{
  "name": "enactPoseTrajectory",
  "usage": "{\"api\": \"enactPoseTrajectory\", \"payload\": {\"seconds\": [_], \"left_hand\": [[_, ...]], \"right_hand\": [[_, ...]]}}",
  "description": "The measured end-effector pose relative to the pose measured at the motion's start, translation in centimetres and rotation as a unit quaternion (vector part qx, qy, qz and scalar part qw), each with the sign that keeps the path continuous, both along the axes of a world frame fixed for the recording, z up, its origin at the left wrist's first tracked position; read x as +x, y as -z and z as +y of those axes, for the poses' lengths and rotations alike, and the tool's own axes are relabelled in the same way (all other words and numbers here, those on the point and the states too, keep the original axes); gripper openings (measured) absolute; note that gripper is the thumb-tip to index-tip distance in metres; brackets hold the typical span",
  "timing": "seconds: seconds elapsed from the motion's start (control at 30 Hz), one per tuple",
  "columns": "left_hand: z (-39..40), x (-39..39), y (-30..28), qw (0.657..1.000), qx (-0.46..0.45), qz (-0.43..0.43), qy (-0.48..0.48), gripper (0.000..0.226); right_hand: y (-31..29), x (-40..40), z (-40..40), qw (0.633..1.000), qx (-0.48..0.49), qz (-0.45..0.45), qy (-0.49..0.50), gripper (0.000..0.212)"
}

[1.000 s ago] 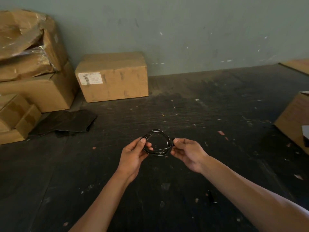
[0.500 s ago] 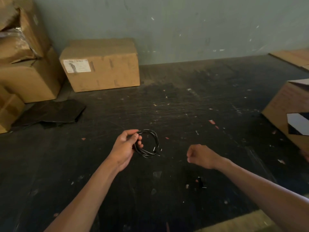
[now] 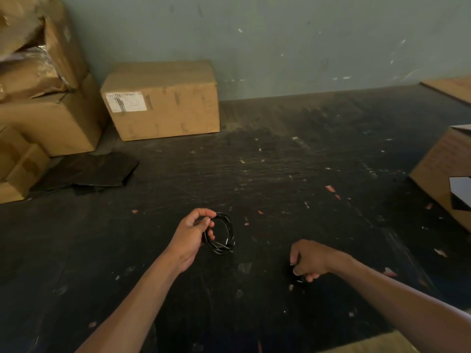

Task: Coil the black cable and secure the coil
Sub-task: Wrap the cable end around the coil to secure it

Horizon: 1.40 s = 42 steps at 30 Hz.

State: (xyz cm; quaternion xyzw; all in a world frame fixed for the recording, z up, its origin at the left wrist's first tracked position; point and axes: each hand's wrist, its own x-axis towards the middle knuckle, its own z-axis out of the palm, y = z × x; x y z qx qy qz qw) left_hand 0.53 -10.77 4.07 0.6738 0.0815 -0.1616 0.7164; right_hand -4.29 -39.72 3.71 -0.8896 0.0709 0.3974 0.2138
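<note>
The black cable point(image 3: 227, 241) is wound into a small round coil of several loops with pale glints on it. My left hand point(image 3: 193, 234) pinches the coil's left side between thumb and fingers and holds it just above the dark table point(image 3: 280, 174). My right hand point(image 3: 309, 261) is apart from the coil, lower and to the right, down at the table surface. Its fingers are curled around a small black object point(image 3: 297, 277) that is hard to make out against the dark top.
A labelled cardboard box point(image 3: 163, 100) stands at the back by the wall, with stacked boxes point(image 3: 43, 103) at the far left. A black folded sheet point(image 3: 89, 174) lies beside them. Another box point(image 3: 443, 174) sits at the right edge. Small scraps dot the table.
My right hand let go of the coil and moved down and to the right, closing on the small black object. The left hand alone now holds the coil.
</note>
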Motion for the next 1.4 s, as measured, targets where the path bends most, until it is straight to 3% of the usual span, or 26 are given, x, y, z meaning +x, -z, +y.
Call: {"api": "enactPoseTrajectory", "payload": {"seconds": [0.23, 0.37, 0.6, 0.83, 1.03, 1.4], "left_hand": [[-0.9, -0.3, -1.0, 0.995, 0.071, -0.005, 0.068, 0.027], [-1.8, -0.3, -2.2, 0.988, 0.090, -0.024, 0.121, 0.018], [-2.6, -0.6, -3.7, 0.984, 0.063, -0.090, 0.137, 0.012], [-2.7, -0.6, -4.2, 0.984, 0.080, -0.120, 0.102, 0.028], [-2.3, -0.2, -4.6, 0.980, 0.095, -0.137, 0.110, 0.028], [-1.8, -0.7, -5.0, 0.971, 0.157, -0.118, 0.136, 0.019]], "right_hand": [[-3.4, 2.2, 5.1, 0.964, 0.205, -0.171, 0.004, 0.022], [-6.0, 2.8, 7.2, 0.932, 0.235, -0.277, -0.006, 0.037], [-7.8, 3.3, 7.8, 0.900, 0.218, -0.376, -0.025, 0.029], [-7.7, 3.0, 7.8, 0.877, 0.244, -0.413, -0.025, 0.027], [-7.9, 2.7, 7.8, 0.855, 0.295, -0.426, -0.027, 0.017], [-7.5, 3.1, 7.9, 0.879, 0.260, -0.383, -0.113, 0.021]]}}
